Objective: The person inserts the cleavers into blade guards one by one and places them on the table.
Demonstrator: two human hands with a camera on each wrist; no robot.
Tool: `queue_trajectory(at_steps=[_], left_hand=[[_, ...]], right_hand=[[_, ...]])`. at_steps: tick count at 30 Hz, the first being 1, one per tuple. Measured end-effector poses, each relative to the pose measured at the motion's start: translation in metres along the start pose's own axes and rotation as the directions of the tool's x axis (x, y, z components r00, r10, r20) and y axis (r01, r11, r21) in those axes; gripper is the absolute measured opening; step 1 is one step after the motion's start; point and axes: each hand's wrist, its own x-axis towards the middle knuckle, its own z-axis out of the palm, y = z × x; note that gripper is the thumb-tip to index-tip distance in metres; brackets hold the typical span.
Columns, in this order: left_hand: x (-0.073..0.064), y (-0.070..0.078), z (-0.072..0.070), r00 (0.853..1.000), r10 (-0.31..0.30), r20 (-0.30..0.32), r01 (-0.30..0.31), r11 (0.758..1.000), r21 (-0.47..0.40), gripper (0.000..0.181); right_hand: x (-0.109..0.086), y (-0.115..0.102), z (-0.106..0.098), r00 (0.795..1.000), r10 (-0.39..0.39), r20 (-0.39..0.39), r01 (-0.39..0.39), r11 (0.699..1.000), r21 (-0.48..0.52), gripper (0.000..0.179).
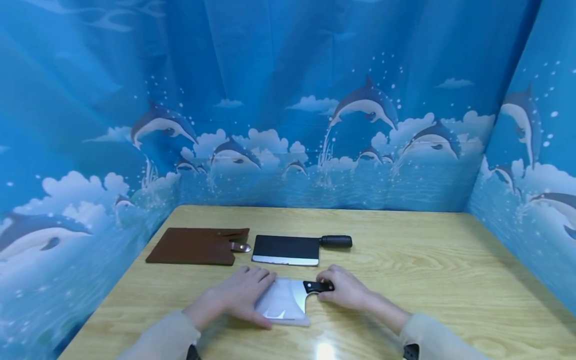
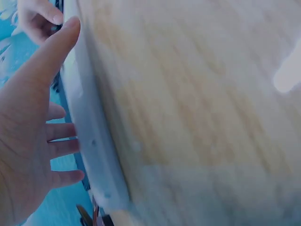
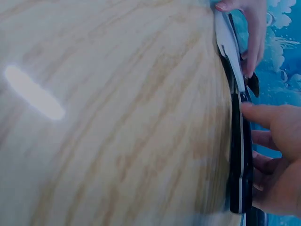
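Observation:
A cleaver lies near the front of the table, its broad blade covered by a translucent white sheath. My left hand rests over the sheath's left end, fingers at the far side and thumb at the near corner. In the left wrist view its fingers are fairly straight, tips at the sheath's edge. My right hand holds the black handle at its end, thumb on one side and curled fingers on the other. Part of the handle is hidden behind this hand in the head view.
Behind the hands lies a second cleaver with a dark blade, pale cutting edge and round black handle, pointing right. To its left is a brown leather sheath with a snap strap. A blue dolphin-print curtain borders the table's back and sides.

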Motion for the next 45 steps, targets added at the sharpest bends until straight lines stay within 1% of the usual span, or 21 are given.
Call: queue_trajectory(at_steps=[2,4,7,10,12,14,18,20,21,24,27,31,35,39,41,42,44,45], left_hand=[[-0.002,-0.005,-0.002,0.999,-0.03,0.011,0.03,0.998,-0.052,0.108],[-0.004,-0.012,-0.004,0.998,-0.058,0.009,0.059,0.995,-0.082,0.106],[-0.006,-0.024,-0.008,0.996,-0.089,-0.029,0.086,0.993,-0.084,0.102],[-0.007,-0.039,-0.01,0.987,-0.134,-0.089,0.128,0.989,-0.067,0.097],[-0.01,-0.051,-0.01,0.978,-0.17,-0.125,0.163,0.985,-0.061,0.093],[-0.014,-0.064,-0.011,0.963,-0.223,-0.149,0.215,0.974,-0.073,0.093],[-0.022,-0.088,-0.012,0.935,-0.312,-0.168,0.301,0.949,-0.09,0.097],[-0.026,-0.098,-0.013,0.92,-0.355,-0.164,0.34,0.934,-0.114,0.1],[-0.027,-0.103,-0.013,0.914,-0.373,-0.158,0.356,0.926,-0.127,0.102],[-0.028,-0.114,-0.015,0.892,-0.437,-0.115,0.412,0.891,-0.194,0.108],[-0.029,-0.125,-0.016,0.876,-0.48,-0.045,0.456,0.855,-0.248,0.114],[-0.026,-0.134,-0.014,0.864,-0.501,0.051,0.493,0.82,-0.289,0.119],[-0.022,-0.137,-0.012,0.847,-0.518,0.12,0.528,0.791,-0.31,0.118],[-0.016,-0.137,-0.014,0.849,-0.502,0.166,0.529,0.799,-0.286,0.116],[-0.014,-0.137,-0.015,0.854,-0.487,0.184,0.52,0.81,-0.272,0.116],[-0.013,-0.136,-0.016,0.856,-0.48,0.191,0.515,0.817,-0.26,0.116],[-0.012,-0.134,-0.017,0.852,-0.484,0.199,0.521,0.818,-0.243,0.115],[-0.011,-0.133,-0.017,0.852,-0.486,0.194,0.522,0.82,-0.235,0.115]], right_hand=[[-0.001,0.005,-0.004,1.0,-0.002,0.006,0.002,1.0,0.031,0.036],[-0.003,0.011,-0.009,1.0,0.002,0.006,-0.003,0.998,0.063,0.039],[-0.004,0.02,-0.016,1.0,-0.001,-0.023,0.003,0.997,0.077,0.039],[-0.005,0.028,-0.024,0.996,0.023,-0.084,-0.016,0.997,0.081,0.037],[-0.003,0.033,-0.028,0.991,0.045,-0.13,-0.036,0.997,0.075,0.035],[-0.002,0.038,-0.033,0.982,0.067,-0.178,-0.055,0.996,0.069,0.034],[0.004,0.048,-0.043,0.965,0.083,-0.25,-0.07,0.996,0.06,0.035],[0.007,0.054,-0.047,0.96,0.087,-0.266,-0.072,0.995,0.064,0.037],[0.009,0.056,-0.049,0.959,0.086,-0.272,-0.07,0.995,0.067,0.038],[0.015,0.064,-0.054,0.957,0.089,-0.275,-0.067,0.994,0.088,0.043],[0.022,0.071,-0.056,0.956,0.131,-0.264,-0.1,0.987,0.128,0.048],[0.031,0.075,-0.057,0.954,0.192,-0.231,-0.156,0.974,0.165,0.05],[0.038,0.079,-0.056,0.952,0.212,-0.221,-0.177,0.97,0.165,0.051],[0.044,0.083,-0.054,0.949,0.229,-0.217,-0.192,0.965,0.177,0.05],[0.046,0.084,-0.053,0.954,0.216,-0.207,-0.18,0.967,0.181,0.051],[0.047,0.084,-0.052,0.959,0.199,-0.204,-0.162,0.97,0.181,0.051],[0.049,0.083,-0.051,0.966,0.165,-0.197,-0.13,0.975,0.18,0.053],[0.049,0.084,-0.05,0.969,0.129,-0.209,-0.095,0.982,0.163,0.053]])
